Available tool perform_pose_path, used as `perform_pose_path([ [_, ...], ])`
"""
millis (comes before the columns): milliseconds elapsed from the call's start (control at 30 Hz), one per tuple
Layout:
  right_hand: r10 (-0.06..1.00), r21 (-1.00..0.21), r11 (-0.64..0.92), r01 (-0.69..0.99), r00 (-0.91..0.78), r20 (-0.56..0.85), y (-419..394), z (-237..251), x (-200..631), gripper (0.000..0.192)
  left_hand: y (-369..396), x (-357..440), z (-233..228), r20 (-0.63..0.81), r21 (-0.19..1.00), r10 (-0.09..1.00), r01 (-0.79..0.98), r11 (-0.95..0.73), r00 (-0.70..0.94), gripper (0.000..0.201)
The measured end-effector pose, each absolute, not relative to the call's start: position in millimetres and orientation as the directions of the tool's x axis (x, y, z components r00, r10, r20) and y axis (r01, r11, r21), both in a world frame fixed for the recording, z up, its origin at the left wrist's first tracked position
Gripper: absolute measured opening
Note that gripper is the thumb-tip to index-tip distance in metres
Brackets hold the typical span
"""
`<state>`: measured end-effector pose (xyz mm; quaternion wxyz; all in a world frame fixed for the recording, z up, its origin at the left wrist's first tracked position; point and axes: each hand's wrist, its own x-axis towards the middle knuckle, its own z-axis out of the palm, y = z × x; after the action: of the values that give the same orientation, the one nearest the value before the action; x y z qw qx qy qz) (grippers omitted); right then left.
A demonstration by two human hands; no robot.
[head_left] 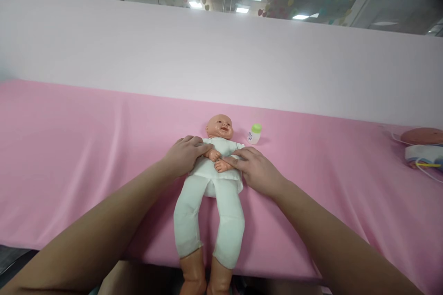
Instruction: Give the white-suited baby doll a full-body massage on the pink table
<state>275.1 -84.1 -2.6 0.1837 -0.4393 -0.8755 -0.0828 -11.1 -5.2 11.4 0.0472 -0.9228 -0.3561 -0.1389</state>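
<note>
a bald plastic baby doll in white cloth lies face up mid-frame on the pink-covered desk, feet toward the bottom edge, its torso between the bare left hand and right hand, each loosely clasping one arm, neither nearer.

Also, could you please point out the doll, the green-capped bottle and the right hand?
Doll (207, 171): head view, on the white shirt.
Green-capped bottle (254, 137): head view, on its whitish body.
Right hand (260, 169): head view, on its back.
</note>
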Motion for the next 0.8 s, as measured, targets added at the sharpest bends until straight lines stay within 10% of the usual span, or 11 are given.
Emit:
perform_pose_path([
  [333,0.841,-0.309,0.517,0.798,-0.404,0.36,-80,12,292,0.044,16,-29,7,0.299,0.565,0.869,0.66,-0.494,0.394,0.042],
  [500,0.963,-0.786,0.264,0.56,-0.1,0.252,-62,1,311,0.039,40,-48,-4,0.1,0.962,0.988,0.242,-0.126,0.114,0.024],
  [667,0.989,-0.995,0.009,0.095,0.143,0.022,-41,-16,346,0.058,62,-60,-13,-0.119,0.978,0.985,-0.184,0.095,-0.124,0.038],
  [800,0.964,-0.988,-0.152,0.032,0.227,-0.141,-36,-18,367,0.055,70,-70,-15,-0.087,0.975,0.978,-0.218,0.044,-0.191,0.034],
])
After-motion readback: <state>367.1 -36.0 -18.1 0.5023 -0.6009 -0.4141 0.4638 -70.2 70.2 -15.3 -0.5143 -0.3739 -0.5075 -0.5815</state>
